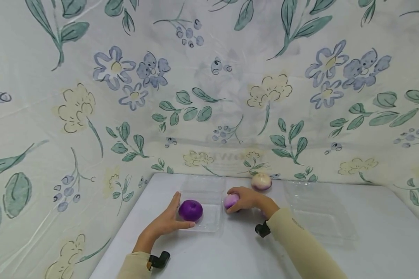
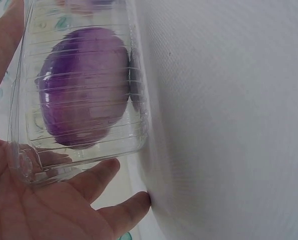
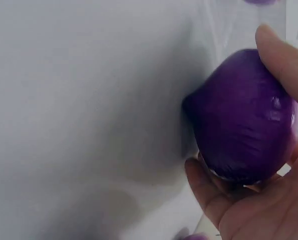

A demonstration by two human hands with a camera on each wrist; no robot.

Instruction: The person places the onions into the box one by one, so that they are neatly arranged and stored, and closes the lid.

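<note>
In the head view, a clear plastic container (image 1: 212, 217) stands left of centre with a dark purple onion (image 1: 190, 210) inside. My left hand (image 1: 164, 221) lies around its near left corner, fingers along the side and thumb by the front edge. The left wrist view shows these fingers fairly straight beside the ribbed wall, the onion (image 2: 86, 87) visible through it. Just right of the container, my right hand (image 1: 246, 198) grips another purple onion (image 1: 231, 202). Its pointed end faces the white tabletop in the right wrist view, thumb and fingers around the bulb (image 3: 244, 120).
A whitish onion-like bulb (image 1: 261, 181) with a purple base sits at the table's back edge. Part of another purple thing (image 1: 264, 213) shows behind the right wrist. A second clear container (image 1: 321, 211) lies at right. Floral cloth (image 1: 209, 128) hangs behind the white table (image 1: 230, 252).
</note>
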